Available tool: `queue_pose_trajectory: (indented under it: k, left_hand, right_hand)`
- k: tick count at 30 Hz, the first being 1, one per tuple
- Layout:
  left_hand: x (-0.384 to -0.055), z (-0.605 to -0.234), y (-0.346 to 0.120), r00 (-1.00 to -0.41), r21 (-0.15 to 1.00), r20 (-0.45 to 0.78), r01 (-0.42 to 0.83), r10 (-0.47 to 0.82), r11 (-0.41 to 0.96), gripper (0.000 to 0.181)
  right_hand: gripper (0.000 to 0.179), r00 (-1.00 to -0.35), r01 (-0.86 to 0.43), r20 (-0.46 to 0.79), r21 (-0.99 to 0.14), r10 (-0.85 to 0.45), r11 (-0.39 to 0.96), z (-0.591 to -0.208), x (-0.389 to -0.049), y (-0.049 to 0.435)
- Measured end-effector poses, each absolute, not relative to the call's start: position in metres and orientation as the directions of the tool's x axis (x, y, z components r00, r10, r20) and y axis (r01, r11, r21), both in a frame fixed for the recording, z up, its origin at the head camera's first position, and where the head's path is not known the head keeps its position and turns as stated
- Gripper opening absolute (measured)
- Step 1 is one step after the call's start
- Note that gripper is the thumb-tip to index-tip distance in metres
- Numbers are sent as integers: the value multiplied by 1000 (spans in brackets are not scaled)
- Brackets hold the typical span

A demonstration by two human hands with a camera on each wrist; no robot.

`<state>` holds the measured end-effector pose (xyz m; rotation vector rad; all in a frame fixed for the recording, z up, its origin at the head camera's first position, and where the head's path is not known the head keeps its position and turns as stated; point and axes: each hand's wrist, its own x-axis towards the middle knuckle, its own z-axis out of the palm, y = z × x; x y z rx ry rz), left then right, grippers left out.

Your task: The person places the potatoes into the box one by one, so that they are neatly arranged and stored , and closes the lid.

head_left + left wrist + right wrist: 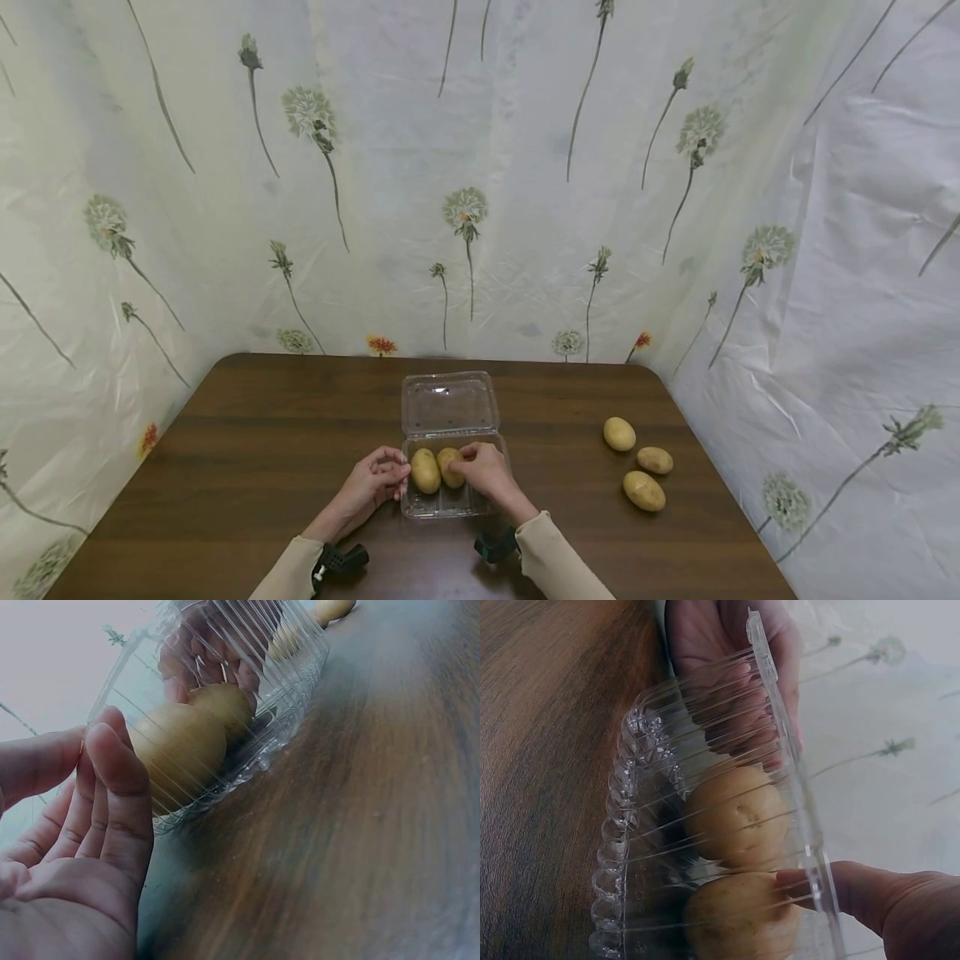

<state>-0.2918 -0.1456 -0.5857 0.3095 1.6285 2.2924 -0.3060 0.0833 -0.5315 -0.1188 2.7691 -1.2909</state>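
A clear plastic clamshell box (480,502) stands on the table with its lid (450,404) laid back. Inside, on the left, is one potato (425,472), and right against it lies a second potato (448,469). My left hand (371,482) pinches the box's left rim between thumb and fingers, as the left wrist view shows. Reaching over the box from the right, my right hand (489,473) grips the second potato; its thumb (795,883) presses on that potato's near side in the right wrist view. Some of its fingers are hidden behind the potatoes.
Three loose potatoes lie on the table's right side: one farther back (619,434), one in the middle (655,460) and one nearer (644,492). The dark wooden table (300,417) meets a flower-printed curtain (510,250) at the back and sides.
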Motion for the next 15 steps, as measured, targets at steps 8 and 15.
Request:
queue_pose_trajectory:
  k: [8,15]
  left_hand:
    - [-292,-585,-146,-929,946,-5,-125,370,-300,15]
    - [-291,-584,-146,-926,945,-5,-128,378,-302,14]
  right_hand:
    - [35,-994,-39,-37,-773,-106,634,-531,-307,84]
    - [35,-991,-59,-25,-790,-129,611,-528,-307,85]
